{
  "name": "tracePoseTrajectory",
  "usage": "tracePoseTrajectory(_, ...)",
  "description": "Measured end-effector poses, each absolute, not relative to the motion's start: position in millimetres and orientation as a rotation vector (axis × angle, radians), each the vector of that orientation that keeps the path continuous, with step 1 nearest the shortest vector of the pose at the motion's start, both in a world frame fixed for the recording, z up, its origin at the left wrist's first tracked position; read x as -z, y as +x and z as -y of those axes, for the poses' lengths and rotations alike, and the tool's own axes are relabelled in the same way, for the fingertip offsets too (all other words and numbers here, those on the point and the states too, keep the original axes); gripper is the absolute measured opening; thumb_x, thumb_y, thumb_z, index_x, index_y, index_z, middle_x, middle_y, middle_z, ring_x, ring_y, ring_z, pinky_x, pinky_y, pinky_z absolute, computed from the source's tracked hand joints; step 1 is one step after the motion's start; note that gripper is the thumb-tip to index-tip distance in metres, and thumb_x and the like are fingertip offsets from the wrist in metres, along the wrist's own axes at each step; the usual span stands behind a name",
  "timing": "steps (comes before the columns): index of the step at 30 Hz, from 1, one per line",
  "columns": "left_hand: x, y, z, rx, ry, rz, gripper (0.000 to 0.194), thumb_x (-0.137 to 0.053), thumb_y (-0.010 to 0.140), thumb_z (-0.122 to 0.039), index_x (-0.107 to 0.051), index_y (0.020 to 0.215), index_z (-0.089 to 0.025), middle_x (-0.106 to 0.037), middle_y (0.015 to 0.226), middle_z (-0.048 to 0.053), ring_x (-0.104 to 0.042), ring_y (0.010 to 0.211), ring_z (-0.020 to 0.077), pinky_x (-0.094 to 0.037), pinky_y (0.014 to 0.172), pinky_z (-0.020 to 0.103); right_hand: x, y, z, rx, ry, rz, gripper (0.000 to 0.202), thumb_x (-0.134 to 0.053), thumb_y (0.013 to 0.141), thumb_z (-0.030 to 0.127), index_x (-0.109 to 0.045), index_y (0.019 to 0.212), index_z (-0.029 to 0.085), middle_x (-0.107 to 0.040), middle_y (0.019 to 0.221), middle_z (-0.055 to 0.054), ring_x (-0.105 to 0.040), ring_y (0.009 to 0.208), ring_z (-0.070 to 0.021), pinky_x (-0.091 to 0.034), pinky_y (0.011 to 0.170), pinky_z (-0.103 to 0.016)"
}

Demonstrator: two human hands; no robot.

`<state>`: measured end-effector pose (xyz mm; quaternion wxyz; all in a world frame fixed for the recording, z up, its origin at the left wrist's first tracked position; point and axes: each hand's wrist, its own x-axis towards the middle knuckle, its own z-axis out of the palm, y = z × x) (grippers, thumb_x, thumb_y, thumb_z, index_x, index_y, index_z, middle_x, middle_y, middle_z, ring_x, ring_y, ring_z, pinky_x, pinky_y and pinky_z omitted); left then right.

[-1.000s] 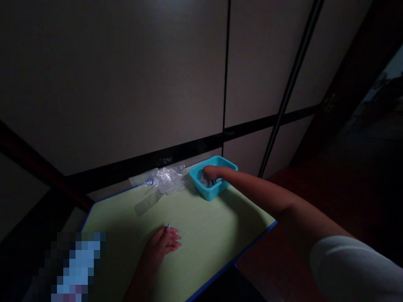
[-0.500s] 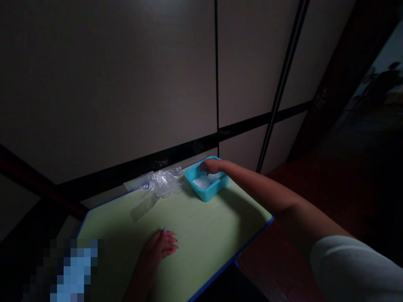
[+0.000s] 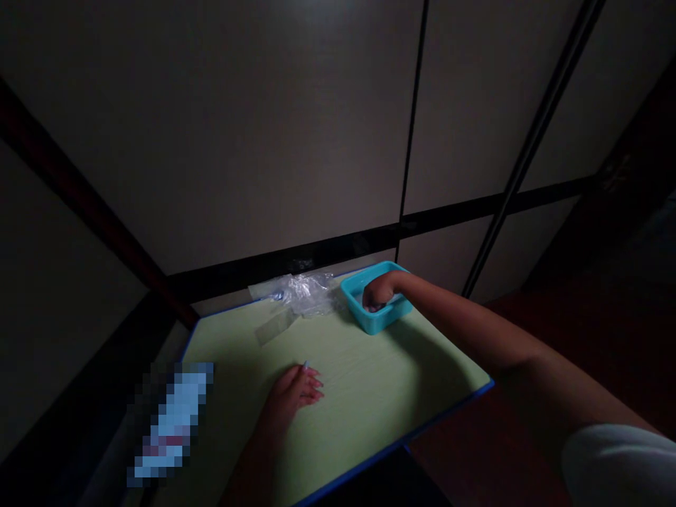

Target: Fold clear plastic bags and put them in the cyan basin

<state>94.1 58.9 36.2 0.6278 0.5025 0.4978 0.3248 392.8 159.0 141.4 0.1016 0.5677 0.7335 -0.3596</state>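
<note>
Your right hand [image 3: 379, 290] down inside a turquoise rectangular plastic basket [image 3: 376, 324] at the pale green table's [image 3: 348, 394] far edge, its grip hidden, your left hand [image 3: 296, 387] half-open, holding nothing, crumpled clear plastic bags [image 3: 306, 292] beside the basket

The scene is dim, with the pale green tabletop with blue edging [image 3: 348, 380] and the rectangular turquoise plastic basket [image 3: 376, 324] the brightest large surfaces. A faint, soft sheen shows at the top middle of the tall greyish-beige panels [image 3: 296, 127], which darken towards both sides. Small white glints sit on the crumpled clear plastic bags [image 3: 306, 290]. A broad, soft-edged shadow darkens the tabletop's right part, and the dark red floor [image 3: 475, 451] sinks almost to black at far right. Fine detail is soft; coarse pixelation hides a patch at near left.
</note>
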Motion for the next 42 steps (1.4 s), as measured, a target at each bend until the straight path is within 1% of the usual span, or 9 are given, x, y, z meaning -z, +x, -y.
tracePoseTrajectory(7,-39.2,100.1,-55.4,-0.852,1.131,-1.121,0.055,-0.069,0.058,-0.067,-0.063,0.073,-0.014,-0.066,0.063,0.005,-0.062,0.051,0.015,-0.047,0.051,0.027,-148.6,389.8,-153.6,1.023,1.684,-2.163,0.014,-0.065,0.063,0.006,-0.072,0.074,0.011,-0.068,0.066,0.0,-0.063,0.074,-0.0168,-0.044,0.071,-0.022)
tracePoseTrajectory(13,-41.1,99.6,-56.3,-1.192,1.051,-1.145,0.05,-0.068,0.062,-0.066,-0.053,0.069,-0.019,-0.043,0.051,-0.009,-0.036,0.041,0.0052,-0.026,0.04,0.019,-183.6,402.9,-152.4,0.98,1.869,-2.293,0.036,-0.041,0.08,0.001,-0.063,0.107,0.01,-0.071,0.091,-0.01,-0.067,0.074,-0.0156,-0.048,0.069,-0.023)
tracePoseTrajectory(19,-41.8,96.0,-57.9,-1.436,0.889,-1.164,0.055,-0.068,0.063,-0.068,-0.038,0.064,-0.022,-0.036,0.058,-0.009,-0.035,0.05,0.0064,-0.03,0.044,0.018,-174.3,331.5,-142.7,0.606,1.875,-3.04,0.039,-0.039,0.083,0.001,-0.058,0.116,0.011,-0.068,0.102,-0.011,-0.064,0.091,-0.0173,-0.047,0.081,-0.027)
tracePoseTrajectory(23,-39.9,94.3,-60.0,-1.511,0.85,-1.187,0.059,-0.066,0.06,-0.073,-0.037,0.06,-0.022,-0.032,0.057,-0.009,-0.031,0.051,0.0069,-0.03,0.045,0.018,-118.6,258.7,-141.9,0.377,1.623,-2.975,0.046,-0.049,0.086,0.011,-0.055,0.13,0.021,-0.05,0.14,-0.012,-0.043,0.13,-0.0249,-0.03,0.108,-0.043)
tracePoseTrajectory(26,-38.5,93.9,-61.5,-1.538,0.85,-1.203,0.061,-0.065,0.058,-0.076,-0.037,0.058,-0.022,-0.031,0.056,-0.009,-0.03,0.051,0.007,-0.029,0.044,0.019,-77.4,232.9,-152.1,0.385,1.78,-2.774,0.046,-0.055,0.086,0.021,-0.055,0.132,0.023,-0.027,0.156,-0.014,-0.021,0.143,-0.0351,-0.011,0.11,-0.063)
tracePoseTrajectory(29,-37.1,94.6,-61.9,-1.536,0.872,-1.198,0.063,-0.063,0.058,-0.078,-0.036,0.057,-0.022,-0.03,0.054,-0.009,-0.029,0.049,0.0068,-0.028,0.043,0.019,-52.4,229.6,-162.4,0.448,1.915,-2.706,0.043,-0.056,0.088,0.028,-0.057,0.13,0.018,-0.028,0.154,-0.02,-0.023,0.141,-0.0406,-0.01,0.104,-0.072)
tracePoseTrajectory(34,-33.4,97.3,-61.9,-1.511,0.919,-1.186,0.063,-0.059,0.061,-0.08,-0.037,0.057,-0.022,-0.031,0.053,-0.009,-0.029,0.047,0.0068,-0.028,0.043,0.02,-49.6,234.9,-169.2,0.535,2.106,-2.818,0.049,-0.053,0.09,0.025,-0.048,0.138,0.016,-0.037,0.149,-0.021,-0.029,0.141,-0.0329,-0.003,0.109,-0.068)
tracePoseTrajectory(38,-29.5,94.4,-63.3,-1.514,0.962,-1.19,0.059,-0.06,0.063,-0.078,-0.044,0.061,-0.021,-0.039,0.056,-0.007,-0.035,0.049,0.0082,-0.032,0.044,0.021,-71.2,240.6,-170.0,0.629,2.279,-2.997,0.049,-0.05,0.091,0.023,-0.047,0.14,0.015,-0.038,0.15,-0.017,-0.031,0.14,-0.0298,-0.017,0.114,-0.057)
tracePoseTrajectory(42,-30.5,86.6,-65.3,-1.578,0.998,-1.221,0.053,-0.065,0.066,-0.071,-0.056,0.077,-0.02,-0.053,0.067,-0.002,-0.048,0.057,0.0121,-0.039,0.051,0.023,-83.8,247.5,-153.4,0.819,2.343,-3.183,0.043,-0.041,0.095,0.027,-0.052,0.136,0.016,-0.056,0.136,-0.013,-0.055,0.122,-0.0228,-0.045,0.1,-0.04)
